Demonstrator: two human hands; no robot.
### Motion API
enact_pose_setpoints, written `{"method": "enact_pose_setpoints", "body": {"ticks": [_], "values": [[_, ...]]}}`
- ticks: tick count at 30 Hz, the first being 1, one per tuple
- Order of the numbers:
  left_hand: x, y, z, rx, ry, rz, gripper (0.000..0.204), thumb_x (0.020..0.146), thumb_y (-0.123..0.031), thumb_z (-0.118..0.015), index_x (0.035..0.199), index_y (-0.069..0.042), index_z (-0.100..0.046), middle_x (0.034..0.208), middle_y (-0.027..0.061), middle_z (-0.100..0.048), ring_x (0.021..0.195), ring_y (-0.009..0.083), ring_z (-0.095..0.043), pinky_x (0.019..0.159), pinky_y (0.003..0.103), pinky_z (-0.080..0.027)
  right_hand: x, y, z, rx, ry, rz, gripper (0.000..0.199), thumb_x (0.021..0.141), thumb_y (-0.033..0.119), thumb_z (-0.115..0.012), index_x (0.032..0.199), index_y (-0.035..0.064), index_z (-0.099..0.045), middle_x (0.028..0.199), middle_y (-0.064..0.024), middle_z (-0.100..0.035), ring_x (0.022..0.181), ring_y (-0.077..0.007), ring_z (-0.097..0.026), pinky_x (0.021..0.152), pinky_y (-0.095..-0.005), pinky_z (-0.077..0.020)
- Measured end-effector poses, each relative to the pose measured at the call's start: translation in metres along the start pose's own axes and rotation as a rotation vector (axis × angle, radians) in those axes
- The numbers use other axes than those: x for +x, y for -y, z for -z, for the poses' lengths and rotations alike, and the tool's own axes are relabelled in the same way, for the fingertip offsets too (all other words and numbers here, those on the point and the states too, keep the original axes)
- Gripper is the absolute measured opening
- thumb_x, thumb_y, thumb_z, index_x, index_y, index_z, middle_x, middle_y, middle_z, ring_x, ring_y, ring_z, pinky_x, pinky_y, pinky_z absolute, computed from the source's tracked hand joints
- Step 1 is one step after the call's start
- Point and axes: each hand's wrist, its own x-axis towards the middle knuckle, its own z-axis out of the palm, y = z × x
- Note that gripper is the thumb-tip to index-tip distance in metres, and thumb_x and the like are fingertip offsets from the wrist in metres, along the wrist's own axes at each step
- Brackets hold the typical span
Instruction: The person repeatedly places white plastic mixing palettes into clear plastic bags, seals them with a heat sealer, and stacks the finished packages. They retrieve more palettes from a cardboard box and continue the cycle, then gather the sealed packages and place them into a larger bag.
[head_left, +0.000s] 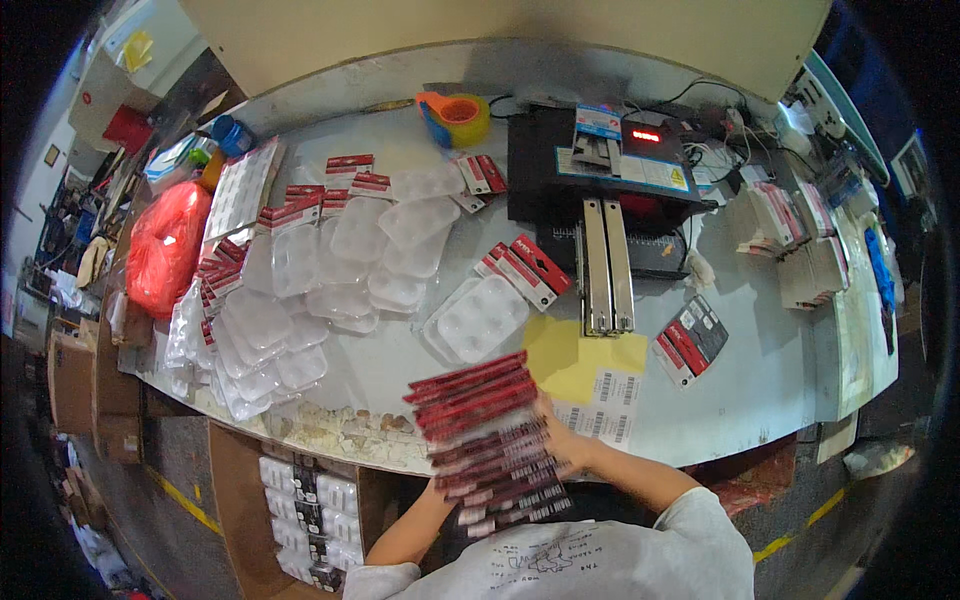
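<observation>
Close to my body, both hands support a fanned stack of red-and-black printed cards (485, 430), blurred by motion. My right hand (562, 440) is closed on the stack's right edge. My left hand (437, 492) is at its lower left, its fingers mostly hidden by the cards. Just beyond, clear plastic blister shells (482, 318) lie beside a few red cards (535, 270). Right of those are a yellow sheet (560, 355) and a sheet of barcode labels (612, 400). A single red-and-black card (692, 340) lies farther right.
A black machine (545, 150) with a red display and two metal rails (605, 270) stands at the back. Many blister shells (345, 240) cover the table's left, near a red plastic bag (168, 250). Card stacks (800, 240) stand at right; an open carton (240, 500) sits below.
</observation>
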Motion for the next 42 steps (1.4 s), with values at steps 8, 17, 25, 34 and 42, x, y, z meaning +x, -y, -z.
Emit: {"method": "enact_pose_setpoints", "body": {"ticks": [8, 17, 25, 34, 42], "values": [[-0.02, -0.009, 0.005, -0.115, 0.058, 0.119, 0.099, 0.073, -0.046, -0.067, 0.144, -0.007, -0.01, 0.146, 0.0116, -0.024, 0.132, 0.027, -0.03, 0.11, 0.043, -0.025, 0.009, 0.029, 0.019, -0.032, -0.007, 0.091, 0.144, 0.05, 0.056, -0.081, 0.141, -0.0014, 0.014, 0.149, -0.0273, 0.008, 0.138, -0.0435, -0.004, 0.106, -0.0553, -0.0103], [-0.011, -0.008, 0.005, -0.104, 0.046, 0.114, 0.093, 0.076, -0.048, -0.062, 0.144, -0.007, -0.013, 0.147, 0.0107, -0.024, 0.132, 0.0266, -0.03, 0.11, 0.042, -0.025, -0.006, 0.015, 0.001, -0.039, -0.022, -0.011, 0.133, 0.053, 0.028, -0.082, 0.143, 0.0063, 0.014, 0.149, -0.0278, 0.006, 0.138, -0.0449, -0.005, 0.102, -0.0585, -0.0173], [-0.024, -0.006, 0.001, -0.222, -0.006, 0.168, 0.088, 0.079, -0.05, -0.059, 0.144, -0.008, -0.016, 0.147, 0.0098, -0.024, 0.133, 0.0263, -0.029, 0.111, 0.042, -0.025, 0.005, 0.023, 0.002, -0.095, -0.1, 0.033, 0.132, 0.051, 0.035, -0.081, 0.144, 0.0043, 0.008, 0.148, -0.0278, 0.0, 0.137, -0.0454, -0.007, 0.099, -0.0576, -0.0215], [-0.036, -0.011, -0.014, -0.533, -0.405, -0.095, 0.091, 0.076, -0.05, -0.062, 0.144, -0.007, -0.019, 0.147, 0.01, -0.026, 0.132, 0.0265, -0.03, 0.11, 0.042, -0.025, 0.041, 0.131, 0.004, -0.354, -0.162, -0.095, 0.111, 0.056, 0.041, -0.078, 0.144, 0.0082, -0.019, 0.14, -0.0318, -0.018, 0.129, -0.043, -0.023, 0.088, -0.0494, -0.0256], [-0.046, -0.018, -0.008, -0.806, -0.563, -0.086, 0.101, 0.065, -0.042, -0.074, 0.142, -0.005, -0.022, 0.143, 0.0111, -0.032, 0.128, 0.0258, -0.036, 0.108, 0.04, -0.029, 0.053, 0.143, -0.037, -0.319, -0.436, 0.063, 0.078, 0.055, 0.033, -0.079, 0.126, 0.0165, -0.048, 0.139, -0.0217, -0.033, 0.127, -0.0364, -0.035, 0.09, -0.0476, -0.023]]}}
